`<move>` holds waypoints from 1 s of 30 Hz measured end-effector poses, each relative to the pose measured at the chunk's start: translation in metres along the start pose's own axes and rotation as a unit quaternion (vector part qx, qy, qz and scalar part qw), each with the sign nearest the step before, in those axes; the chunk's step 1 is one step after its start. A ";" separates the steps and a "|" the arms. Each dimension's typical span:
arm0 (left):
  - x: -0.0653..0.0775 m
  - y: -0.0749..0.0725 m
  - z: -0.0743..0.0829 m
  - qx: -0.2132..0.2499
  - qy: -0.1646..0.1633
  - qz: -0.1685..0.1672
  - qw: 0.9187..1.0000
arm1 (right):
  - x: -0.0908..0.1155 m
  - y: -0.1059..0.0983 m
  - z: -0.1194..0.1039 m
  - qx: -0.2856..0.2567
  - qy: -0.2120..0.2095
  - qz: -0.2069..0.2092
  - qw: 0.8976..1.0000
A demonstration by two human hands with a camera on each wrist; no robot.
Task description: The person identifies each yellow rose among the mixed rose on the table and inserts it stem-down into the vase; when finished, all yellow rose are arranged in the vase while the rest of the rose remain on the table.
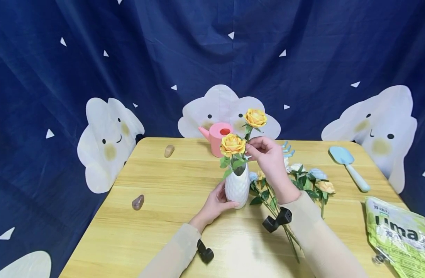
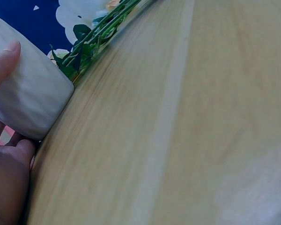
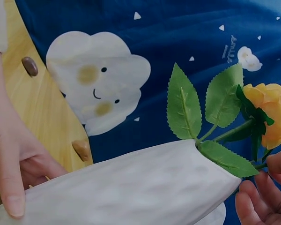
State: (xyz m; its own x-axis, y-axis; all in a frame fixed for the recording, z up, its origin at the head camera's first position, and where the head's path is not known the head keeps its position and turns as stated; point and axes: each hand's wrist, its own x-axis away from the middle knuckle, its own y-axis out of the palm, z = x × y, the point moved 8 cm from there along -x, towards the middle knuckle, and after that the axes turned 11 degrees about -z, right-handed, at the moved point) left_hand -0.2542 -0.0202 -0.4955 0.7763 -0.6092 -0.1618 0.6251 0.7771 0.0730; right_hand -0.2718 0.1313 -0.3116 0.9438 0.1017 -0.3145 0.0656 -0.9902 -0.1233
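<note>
A white textured vase (image 1: 237, 191) stands on the wooden table. My left hand (image 1: 215, 204) grips its lower part, thumb in front and fingers behind, as the left wrist view also shows. One yellow rose (image 1: 232, 145) sits in the vase, its green leaves (image 3: 183, 107) spreading over the rim. Just right of the mouth, my right hand (image 1: 270, 156) pinches the stem of a second yellow rose (image 1: 255, 117), whose bloom rises higher than the first. That stem's lower end is hidden behind the first rose and the vase rim.
A pink watering can (image 1: 216, 141) is behind the vase. Artificial flowers (image 1: 304, 179) lie to the right, under my right forearm. Further right are a blue shovel (image 1: 347, 164) and a green-white bag (image 1: 396, 227). Two stones (image 1: 137, 202) lie left; a blue rake (image 1: 287, 150) is partly hidden.
</note>
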 end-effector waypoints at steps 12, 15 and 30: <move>0.001 0.002 0.008 0.010 0.016 -0.003 1.000 | 0.009 0.007 0.007 0.017 0.017 -0.001 1.000; 0.001 0.003 0.008 0.009 0.023 -0.004 1.000 | 0.012 0.008 0.008 0.026 0.019 -0.008 0.999; 0.001 0.004 0.008 0.010 0.005 -0.006 1.000 | 0.048 -0.031 0.025 0.014 0.053 0.014 0.998</move>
State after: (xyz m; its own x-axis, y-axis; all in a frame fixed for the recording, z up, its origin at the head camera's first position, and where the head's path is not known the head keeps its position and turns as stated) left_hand -0.2509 -0.0190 -0.4874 0.7678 -0.6169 -0.1730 0.6360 0.7664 0.0898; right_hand -0.2371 0.1697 -0.3461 0.9742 0.0610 -0.2172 0.0301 -0.9893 -0.1428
